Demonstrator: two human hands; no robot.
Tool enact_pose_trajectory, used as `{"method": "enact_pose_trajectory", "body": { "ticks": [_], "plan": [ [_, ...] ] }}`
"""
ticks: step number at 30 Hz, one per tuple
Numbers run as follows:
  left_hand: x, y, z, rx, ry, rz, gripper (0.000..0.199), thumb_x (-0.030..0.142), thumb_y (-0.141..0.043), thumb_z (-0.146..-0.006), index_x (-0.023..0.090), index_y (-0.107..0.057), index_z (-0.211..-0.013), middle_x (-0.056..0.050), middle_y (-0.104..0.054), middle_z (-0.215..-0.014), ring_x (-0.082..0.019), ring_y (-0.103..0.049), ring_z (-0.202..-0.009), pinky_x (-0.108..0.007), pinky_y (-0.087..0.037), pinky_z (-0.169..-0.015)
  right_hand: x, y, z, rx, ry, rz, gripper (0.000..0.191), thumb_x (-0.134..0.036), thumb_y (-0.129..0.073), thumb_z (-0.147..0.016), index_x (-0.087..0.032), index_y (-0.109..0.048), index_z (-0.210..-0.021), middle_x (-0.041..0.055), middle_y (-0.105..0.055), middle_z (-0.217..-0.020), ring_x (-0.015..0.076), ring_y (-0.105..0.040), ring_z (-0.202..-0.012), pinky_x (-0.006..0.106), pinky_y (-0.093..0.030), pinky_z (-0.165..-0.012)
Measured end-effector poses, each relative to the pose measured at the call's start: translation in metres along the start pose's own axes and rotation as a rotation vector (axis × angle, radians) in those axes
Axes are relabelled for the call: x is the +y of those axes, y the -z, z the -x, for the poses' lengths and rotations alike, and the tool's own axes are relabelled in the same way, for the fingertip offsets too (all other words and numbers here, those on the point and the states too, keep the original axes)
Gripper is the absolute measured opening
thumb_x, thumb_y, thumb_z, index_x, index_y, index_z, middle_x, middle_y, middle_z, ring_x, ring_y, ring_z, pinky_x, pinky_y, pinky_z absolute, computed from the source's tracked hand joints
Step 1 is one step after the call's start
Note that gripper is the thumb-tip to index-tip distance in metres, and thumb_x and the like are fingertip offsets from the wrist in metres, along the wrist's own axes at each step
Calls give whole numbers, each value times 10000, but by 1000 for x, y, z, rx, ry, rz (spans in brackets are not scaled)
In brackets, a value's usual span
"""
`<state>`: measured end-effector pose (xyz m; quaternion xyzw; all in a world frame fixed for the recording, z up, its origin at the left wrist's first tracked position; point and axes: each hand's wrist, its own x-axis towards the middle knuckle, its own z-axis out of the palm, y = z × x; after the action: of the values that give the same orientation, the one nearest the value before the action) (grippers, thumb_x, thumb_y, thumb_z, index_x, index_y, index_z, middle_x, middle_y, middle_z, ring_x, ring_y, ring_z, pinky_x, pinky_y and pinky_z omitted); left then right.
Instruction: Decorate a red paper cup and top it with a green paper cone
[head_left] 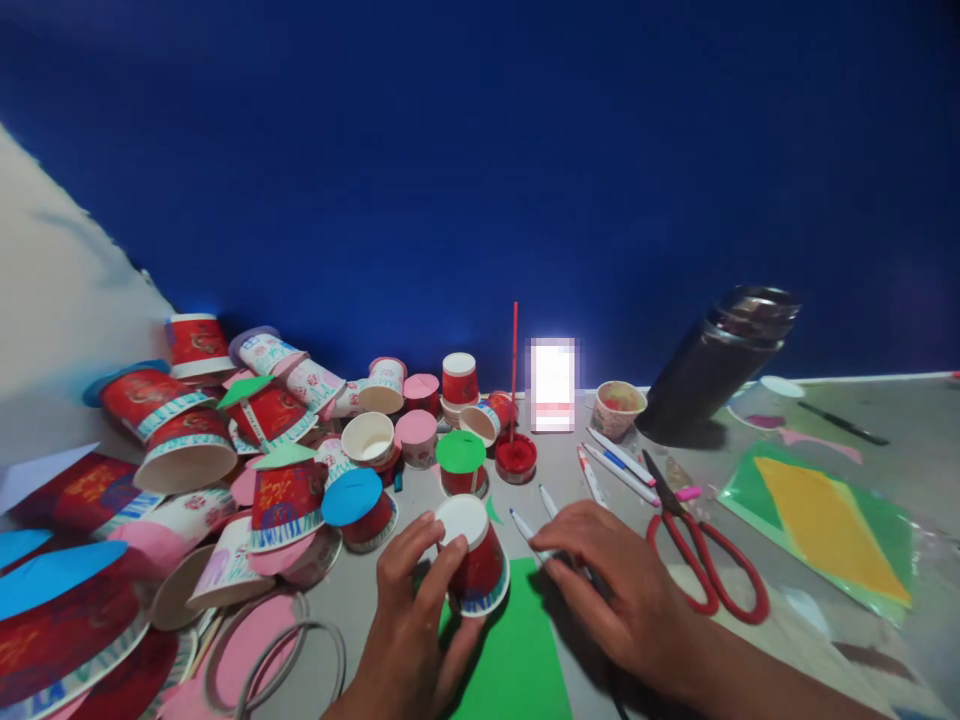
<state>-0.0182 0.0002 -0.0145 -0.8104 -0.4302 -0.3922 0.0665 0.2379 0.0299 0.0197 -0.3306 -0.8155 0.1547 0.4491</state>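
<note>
My left hand (420, 610) is closed around an upside-down red paper cup (478, 572) with a white base facing up and blue marks near its rim. Under it lies a sheet of green paper (525, 650). My right hand (619, 590) pinches a white marker (529, 530), its blue-tipped end pointing toward the cup. A second marker (549, 500) lies just beyond these fingers, partly hidden by the hand. Right behind the held cup stands another red cup topped with a green paper disc (461, 453).
Decorated cups (187, 450) are heaped at the left. Red-handled scissors (705, 550), several markers (619, 470) and green and yellow paper (832, 530) lie at the right. A dark flask (697, 370), a paint pot (516, 460) with a red stick and a bright blurred-out screen (553, 385) stand behind.
</note>
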Motion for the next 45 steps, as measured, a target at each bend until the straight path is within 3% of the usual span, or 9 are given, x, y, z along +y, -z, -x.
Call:
{"method": "enact_pose_trajectory", "body": {
  "ticks": [3,7,13,18,26,30,36,40,45],
  "plan": [
    [5,1,-2,18,122,149,733,193,-726,-867,268,-381,-1509,-164,-447,-1409,-335,-489,-1380,-531,-532,-1108,3,-4,15,-61,135,68,317,-77,-559,-953,-215,-606,-1234,82,-763,-1044,229,-695,-921,367,-591,-806],
    [5,-1,-7,-6,451,431,811,345,-821,-770,280,-406,-1463,-139,-435,-1424,-339,-517,-1347,-529,-552,-1069,15,0,23,-31,61,132,268,-100,-583,-962,-248,-617,-1183,72,-762,-1030,231,-705,-924,378,-582,-811],
    [5,-4,-11,-10,620,789,777,294,-781,-784,289,-368,-1441,-154,-445,-1518,-297,-603,-1303,-483,-557,-1055,31,2,23,-19,59,162,246,-96,-601,-943,-249,-656,-1128,68,-769,-1025,240,-718,-940,395,-576,-834],
    [7,-3,-14,17,576,790,798,207,-735,-770,275,-335,-1457,-172,-465,-1531,-310,-532,-1404,-493,-528,-1097,35,2,20,40,20,219,153,-130,-598,-953,-225,-678,-1043,69,-772,-942,242,-725,-886,397,-582,-801],
    [3,0,-13,15,451,520,853,160,-683,-799,264,-268,-1538,-173,-383,-1546,-311,-473,-1434,-500,-524,-1114,39,2,19,43,-32,236,142,-161,-586,-948,-230,-706,-980,63,-780,-901,243,-730,-840,393,-586,-762],
    [-1,4,-12,-36,183,227,897,78,-660,-790,288,-267,-1569,-165,-379,-1520,-356,-398,-1488,-576,-461,-1168,41,1,21,19,-49,218,140,-179,-587,-949,-233,-713,-976,62,-780,-897,248,-726,-839,403,-582,-771],
    [5,3,-5,-180,-83,176,874,41,-638,-871,306,-234,-1599,-170,-431,-1461,-379,-393,-1515,-608,-462,-1175,40,-2,23,-15,-37,185,139,-166,-578,-960,-229,-702,-969,65,-773,-897,236,-723,-846,379,-580,-766],
    [7,3,-4,-168,-110,186,870,54,-663,-872,270,-243,-1602,-181,-432,-1446,-370,-397,-1512,-582,-481,-1171,41,1,21,1,-33,196,138,-156,-576,-960,-229,-692,-977,63,-770,-907,235,-719,-858,375,-575,-775],
    [1,5,-10,-61,-13,119,861,57,-690,-845,244,-290,-1585,-191,-410,-1455,-354,-419,-1480,-563,-468,-1178,46,4,19,38,-77,227,122,-155,-581,-958,-221,-683,-958,61,-748,-867,233,-708,-823,366,-568,-741]
  ]
}}
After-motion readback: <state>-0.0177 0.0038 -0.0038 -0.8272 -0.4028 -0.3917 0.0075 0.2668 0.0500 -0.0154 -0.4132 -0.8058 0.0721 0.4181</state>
